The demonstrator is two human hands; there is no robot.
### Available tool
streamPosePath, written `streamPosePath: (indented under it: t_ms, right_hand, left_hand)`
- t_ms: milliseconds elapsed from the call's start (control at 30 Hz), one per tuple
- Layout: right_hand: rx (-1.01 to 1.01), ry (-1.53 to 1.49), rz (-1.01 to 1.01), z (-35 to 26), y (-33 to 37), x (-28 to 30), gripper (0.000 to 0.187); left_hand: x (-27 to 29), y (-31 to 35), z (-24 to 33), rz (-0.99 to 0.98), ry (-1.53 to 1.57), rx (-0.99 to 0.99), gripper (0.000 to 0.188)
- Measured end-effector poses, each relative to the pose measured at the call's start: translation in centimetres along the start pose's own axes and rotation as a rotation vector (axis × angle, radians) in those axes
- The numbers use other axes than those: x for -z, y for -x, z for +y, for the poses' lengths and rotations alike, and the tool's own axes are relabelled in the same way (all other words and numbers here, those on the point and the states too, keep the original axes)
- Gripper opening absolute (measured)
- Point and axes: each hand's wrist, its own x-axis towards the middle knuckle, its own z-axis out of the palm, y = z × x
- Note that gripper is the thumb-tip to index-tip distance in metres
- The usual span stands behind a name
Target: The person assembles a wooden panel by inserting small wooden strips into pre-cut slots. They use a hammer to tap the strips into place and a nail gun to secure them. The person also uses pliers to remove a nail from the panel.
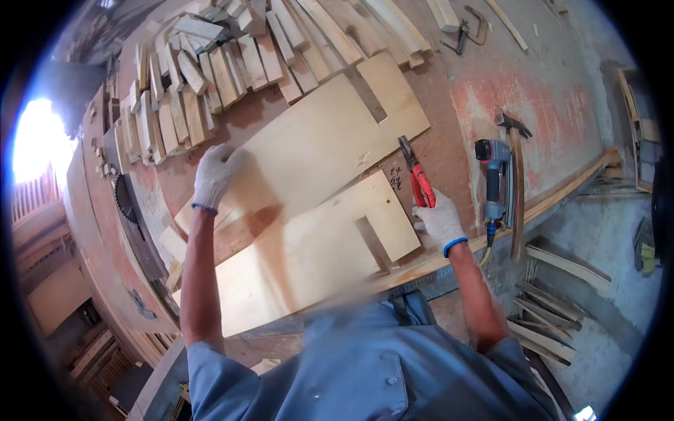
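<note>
Two pale plywood panels, each with a slot cut near its right end, lie on the workbench. My left hand (216,174), in a white knitted glove, is closed at the upper left edge of the far panel (309,144); its fingertips are partly hidden. A pair of red-handled pliers (420,181) is in my gloved right hand (442,220), with the dark jaws pointing away from me beside the far panel. Just left of that hand lies the near panel (309,242), closer to my body.
Many wood strips (232,67) are heaped at the back left. To the right lie a nail gun (496,184) with a hose and a claw hammer (517,168). A clamp (472,31) rests at the back, a toothed saw blade (130,203) at the left.
</note>
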Motion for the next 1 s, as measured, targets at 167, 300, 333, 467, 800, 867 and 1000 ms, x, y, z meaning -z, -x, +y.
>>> streamPosePath:
  t_ms: [167,300,333,467,800,867,1000]
  right_hand:
    - [-0.056,-0.117,0.031,0.8,-0.5,0.0,0.034]
    - [-0.087,-0.16,-0.002,1.3,-0.7,0.2,0.036]
    - [-0.059,-0.116,0.005,1.7,-0.9,0.4,0.036]
    - [-0.058,-0.106,0.023,2.4,-1.1,0.3,0.034]
    - [-0.032,-0.099,-0.1,2.9,-1.2,2.2,0.033]
    - [-0.098,-0.121,-0.164,1.8,-0.3,2.5,0.04]
    - [-0.073,-0.301,-0.145,-0.1,4.3,1.0,0.05]
  left_hand:
    - [5.2,3.8,5.7,-0.079,0.052,-0.055,0.024]
    - [6.6,6.2,9.7,-0.041,0.042,-0.01,0.022]
    - [6.6,6.5,10.2,-0.049,0.024,-0.007,0.022]
    - [6.3,6.9,11.6,-0.091,-0.023,-0.018,0.021]
    - [6.1,8.5,16.1,-0.148,-0.038,0.014,0.017]
    - [5.8,9.6,16.9,-0.121,-0.059,0.025,0.016]
    - [5.3,12.7,18.5,-0.09,-0.09,-0.015,0.014]
